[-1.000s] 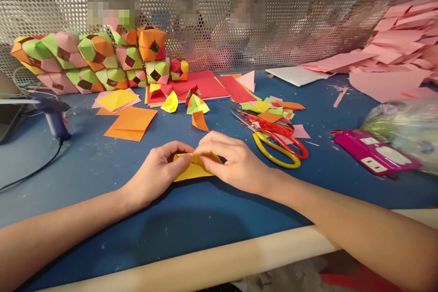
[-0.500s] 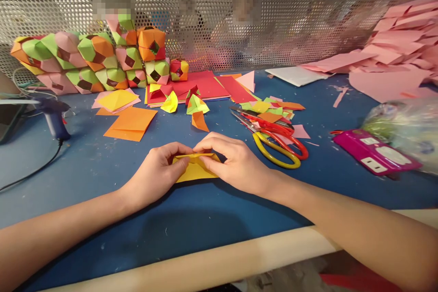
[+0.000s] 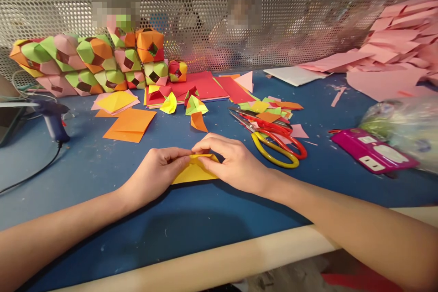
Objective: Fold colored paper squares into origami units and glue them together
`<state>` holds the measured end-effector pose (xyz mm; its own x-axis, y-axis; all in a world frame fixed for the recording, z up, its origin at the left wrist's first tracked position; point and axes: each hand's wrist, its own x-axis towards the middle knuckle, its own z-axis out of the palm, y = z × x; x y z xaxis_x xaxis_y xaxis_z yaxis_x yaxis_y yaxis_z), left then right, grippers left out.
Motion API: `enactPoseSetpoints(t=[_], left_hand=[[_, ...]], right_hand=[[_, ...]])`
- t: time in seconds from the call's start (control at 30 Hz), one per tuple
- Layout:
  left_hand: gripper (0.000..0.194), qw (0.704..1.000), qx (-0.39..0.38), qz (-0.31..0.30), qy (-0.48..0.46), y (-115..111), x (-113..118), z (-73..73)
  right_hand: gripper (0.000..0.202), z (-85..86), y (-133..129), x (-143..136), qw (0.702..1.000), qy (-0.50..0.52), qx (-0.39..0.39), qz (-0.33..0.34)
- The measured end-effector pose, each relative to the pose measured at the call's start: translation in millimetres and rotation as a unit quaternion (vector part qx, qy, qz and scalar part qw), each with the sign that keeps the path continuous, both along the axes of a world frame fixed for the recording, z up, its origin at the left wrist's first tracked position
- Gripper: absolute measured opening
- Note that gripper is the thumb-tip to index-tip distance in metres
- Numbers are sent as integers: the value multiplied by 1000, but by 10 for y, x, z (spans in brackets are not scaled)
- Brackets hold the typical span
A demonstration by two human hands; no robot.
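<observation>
A sheet of yellow paper (image 3: 194, 174) lies low over the blue table, its far edge bent up and pinched between my fingers. My left hand (image 3: 163, 167) grips the left part of that edge, thumb in front and fingers behind. On the right part, my right hand (image 3: 232, 159) does the same, and the fingertips of both hands almost meet. Beyond the hands lie a small orange paper piece (image 3: 198, 122) and a folded green paper piece (image 3: 196, 106). To the right are scissors with yellow handles (image 3: 276, 154) and scissors with red handles (image 3: 297, 142).
Folded paper balls (image 3: 97, 52) are stacked at the back left, near a glue gun (image 3: 51, 118). Orange sheets (image 3: 130, 124) and red sheets (image 3: 196, 84) lie behind my hands. A magenta power strip (image 3: 371, 150) and pink papers (image 3: 393, 45) are at right. A perforated metal screen (image 3: 294, 23) stands behind.
The hands stay in nearly the same place, pinching the yellow paper's far edge. My left fingers have shifted slightly along the edge, and the view has moved a little.
</observation>
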<state>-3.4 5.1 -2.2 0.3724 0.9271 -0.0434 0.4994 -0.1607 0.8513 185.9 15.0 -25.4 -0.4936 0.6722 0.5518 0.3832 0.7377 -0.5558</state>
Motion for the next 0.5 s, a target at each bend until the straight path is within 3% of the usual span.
enactPoseSetpoints(t=[0.5], left_hand=[[24,1000,7,7,13,72,-5,-36]], right_hand=[[11,-6,-15,-22,1000,4,4,3]])
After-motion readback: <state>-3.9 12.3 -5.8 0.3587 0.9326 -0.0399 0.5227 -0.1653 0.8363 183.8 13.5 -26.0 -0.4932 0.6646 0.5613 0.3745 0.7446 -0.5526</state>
